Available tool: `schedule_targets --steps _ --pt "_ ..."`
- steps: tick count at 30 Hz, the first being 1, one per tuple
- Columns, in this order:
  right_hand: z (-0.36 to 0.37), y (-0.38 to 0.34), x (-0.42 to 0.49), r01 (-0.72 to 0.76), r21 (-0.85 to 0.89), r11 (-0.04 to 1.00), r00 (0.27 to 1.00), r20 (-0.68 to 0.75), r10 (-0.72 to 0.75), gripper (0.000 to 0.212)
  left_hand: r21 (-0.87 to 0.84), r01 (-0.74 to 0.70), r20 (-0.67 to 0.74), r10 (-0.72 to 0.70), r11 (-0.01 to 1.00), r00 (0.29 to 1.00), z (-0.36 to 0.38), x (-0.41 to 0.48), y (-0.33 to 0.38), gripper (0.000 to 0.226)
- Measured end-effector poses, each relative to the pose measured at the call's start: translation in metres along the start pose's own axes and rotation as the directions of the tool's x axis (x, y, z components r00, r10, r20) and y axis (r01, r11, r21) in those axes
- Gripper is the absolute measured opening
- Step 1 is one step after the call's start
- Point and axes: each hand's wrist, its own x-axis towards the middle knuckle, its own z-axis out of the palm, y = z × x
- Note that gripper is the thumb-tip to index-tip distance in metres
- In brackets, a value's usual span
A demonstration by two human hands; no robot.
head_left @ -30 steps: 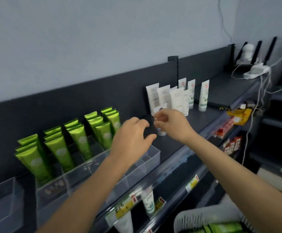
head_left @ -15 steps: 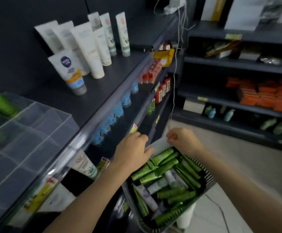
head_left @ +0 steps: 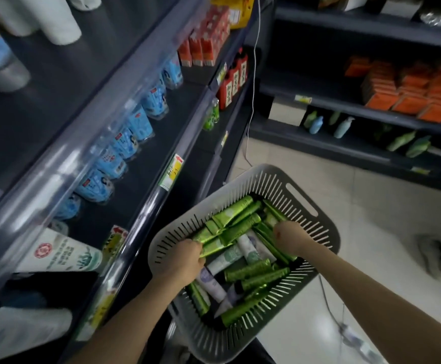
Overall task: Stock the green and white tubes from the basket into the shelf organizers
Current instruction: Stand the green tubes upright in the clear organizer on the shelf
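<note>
Both hands are down in the basket [head_left: 240,179]. The left hand [head_left: 185,261] curls round a bunch of green tubes [head_left: 229,219]. The right hand [head_left: 290,240] digs in beside it, grip cannot tell. White tubes [head_left: 245,248] lie between the hands. Risk: the bunch is loose, so tubes may slip out on lifting. Half a second earlier the hands were above the tubes, gripping nothing.

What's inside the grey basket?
Lots of green tubes and a few white tubes, lying in a heap. The left hand grips green ones; the right hand reaches in too. The bottom of the basket and any tubes under the heap are covered.
</note>
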Motion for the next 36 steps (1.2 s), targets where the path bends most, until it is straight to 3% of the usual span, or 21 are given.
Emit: schedule_targets --steps 7,13,18,20,27,30,34,36 --pt "0.014 -0.011 0.036 -0.053 0.078 0.996 0.998 0.024 0.051 0.023 -0.005 -0.031 0.0 0.031 0.999 1.0 0.017 0.03 0.018 0.024" --pt "0.013 -0.007 0.041 -0.041 0.134 0.99 0.999 0.037 0.036 0.011 -0.036 -0.091 0.019 0.092 0.995 0.996 0.036 0.048 0.037 0.024" --pt "-0.014 0.021 0.029 -0.019 0.25 0.968 0.999 -0.023 0.026 0.01 -0.182 -0.106 0.053 0.117 0.977 0.992 0.044 0.069 0.058 0.02" --pt "-0.02 0.029 0.022 -0.01 0.283 0.959 0.996 -0.083 0.035 0.02 -0.243 -0.094 0.049 0.109 0.966 0.993 0.048 0.078 0.069 0.023" --pt "-0.022 0.029 0.005 0.024 0.241 0.97 0.974 -0.225 0.032 0.013 -0.34 0.164 0.137 -0.124 0.926 0.983 0.062 0.112 0.115 0.044" --pt "-0.019 0.031 0.004 0.02 0.257 0.966 0.969 -0.243 0.044 0.011 -0.48 0.271 0.132 -0.237 0.834 0.963 0.071 0.123 0.117 0.029" --pt "-0.019 0.034 0.004 -0.007 0.285 0.958 0.968 -0.237 0.078 0.013 -0.687 0.373 0.231 -0.3 0.623 0.926 0.075 0.12 0.109 0.007" --pt "-0.022 0.032 0.003 -0.029 0.283 0.959 0.971 -0.218 0.094 0.013 -0.675 0.319 0.216 -0.236 0.666 0.948 0.069 0.109 0.104 0.004"
